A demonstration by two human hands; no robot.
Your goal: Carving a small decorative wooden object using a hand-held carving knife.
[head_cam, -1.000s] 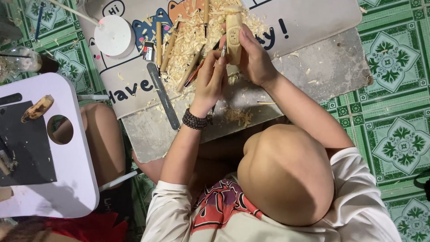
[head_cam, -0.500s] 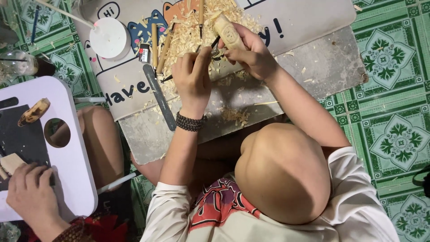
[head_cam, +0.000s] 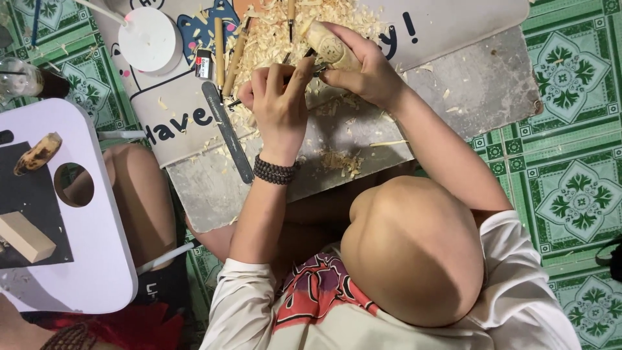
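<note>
Right grip (head_cam: pixel 366 71) closed round carved wood piece (head_cam: pixel 330 46), left grip (head_cam: pixel 282 97) pinching carving tool (head_cam: pixel 304 68) — tip touching it

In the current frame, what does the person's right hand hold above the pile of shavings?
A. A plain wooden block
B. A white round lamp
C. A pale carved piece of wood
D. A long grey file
C: the right hand grips a pale carved wood piece over the wood shavings, while the left hand holds a thin carving tool against it.

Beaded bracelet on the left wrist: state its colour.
The beaded bracelet is dark brown, nearly black; the head view shows it.
</note>
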